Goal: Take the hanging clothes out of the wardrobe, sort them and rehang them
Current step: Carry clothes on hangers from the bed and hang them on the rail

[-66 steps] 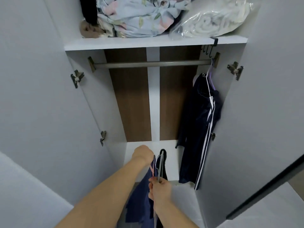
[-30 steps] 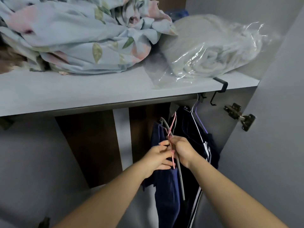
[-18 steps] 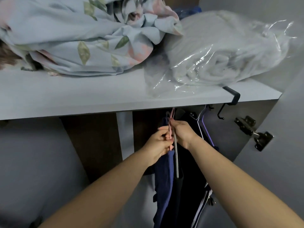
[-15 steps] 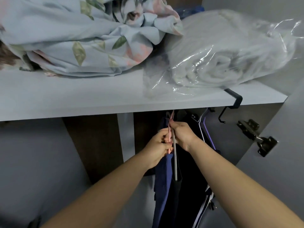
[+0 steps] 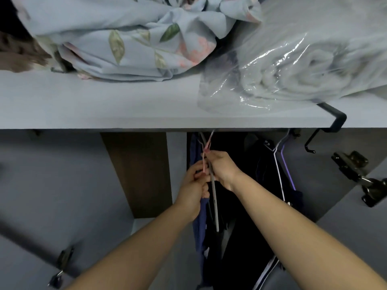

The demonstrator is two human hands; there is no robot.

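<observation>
Left hand (image 5: 193, 186), right hand (image 5: 223, 169) on pink hanger (image 5: 203, 163)

Head camera, close under the shelf (image 5: 104, 114), faces into the wardrobe.

We log above the white shelf (image 5: 104, 109): pale blue bedding (image 5: 125, 38) printed with green leaves and pink blooms; a white blanket (image 5: 303, 65) in clear plastic. Below the shelf: pink hanger (image 5: 206, 151), grey hanger (image 5: 214, 197), navy garment (image 5: 200, 227), dark garment (image 5: 247, 248) striped white, white hanger (image 5: 278, 170), purple hanger (image 5: 288, 170), brown wood-grain panel (image 5: 138, 174).
</observation>
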